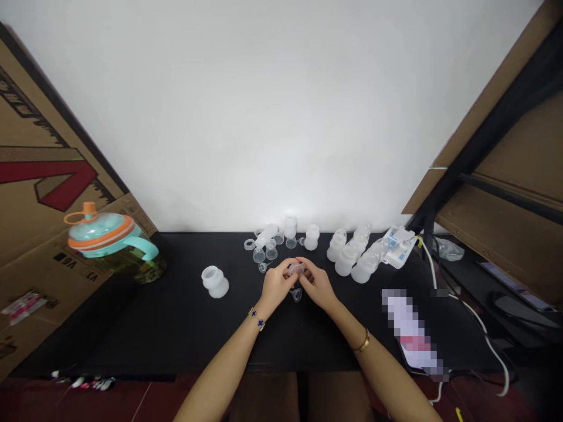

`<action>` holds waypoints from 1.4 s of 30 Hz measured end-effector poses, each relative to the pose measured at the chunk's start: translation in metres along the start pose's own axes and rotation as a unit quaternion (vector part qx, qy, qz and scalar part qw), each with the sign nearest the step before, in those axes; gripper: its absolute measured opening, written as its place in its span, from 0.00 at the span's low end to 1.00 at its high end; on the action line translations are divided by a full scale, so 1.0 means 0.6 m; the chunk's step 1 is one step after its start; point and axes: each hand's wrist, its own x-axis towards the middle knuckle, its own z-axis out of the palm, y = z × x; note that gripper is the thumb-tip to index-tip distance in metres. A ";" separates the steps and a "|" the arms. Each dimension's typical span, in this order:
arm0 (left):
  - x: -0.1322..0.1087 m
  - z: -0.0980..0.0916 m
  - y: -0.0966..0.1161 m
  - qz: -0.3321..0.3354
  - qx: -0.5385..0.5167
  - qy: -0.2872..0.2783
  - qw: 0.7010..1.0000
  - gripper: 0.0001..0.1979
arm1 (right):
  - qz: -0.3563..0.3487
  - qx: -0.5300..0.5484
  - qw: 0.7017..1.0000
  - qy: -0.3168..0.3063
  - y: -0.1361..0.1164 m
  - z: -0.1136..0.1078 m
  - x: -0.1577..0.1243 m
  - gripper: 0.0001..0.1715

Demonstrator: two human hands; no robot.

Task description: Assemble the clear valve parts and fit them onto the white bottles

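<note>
Between both hands, near the middle of the black table, is a small clear round cap-like piece [297, 268]; fingers hide part of it. My left hand [277, 285] closes on its left side, with a blue-and-gold bracelet at the wrist. My right hand [320, 288] pinches it from the right. Just below the fingertips lies a clear funnel-shaped nipple [296, 295] on the table. To the left stands an open, frosted white bottle body [215, 282], slightly tilted in view. Beyond my hands lie several clear rings and caps [259, 254] beside white bottle bodies [312, 237].
Several frosted bottles with clear tops [362, 268] stand at the right. Behind them is a white power strip [399, 246] with cables. A phone [413, 337] lies at the right front. A large teal-and-orange lidded jug [112, 240] and a cardboard box [53, 246] are at the left.
</note>
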 end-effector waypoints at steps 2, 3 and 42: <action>0.001 0.001 -0.002 -0.004 -0.018 0.000 1.000 0.15 | 0.000 0.000 1.000 -0.001 0.000 0.000 0.000 0.25; 0.001 0.002 -0.002 -0.008 -0.029 0.002 1.000 0.15 | 0.001 0.000 1.000 -0.001 0.001 0.000 0.000 0.25; 0.001 0.000 0.015 -0.028 -0.147 0.030 0.988 0.15 | -0.010 0.016 1.000 0.020 -0.016 -0.005 -0.002 0.14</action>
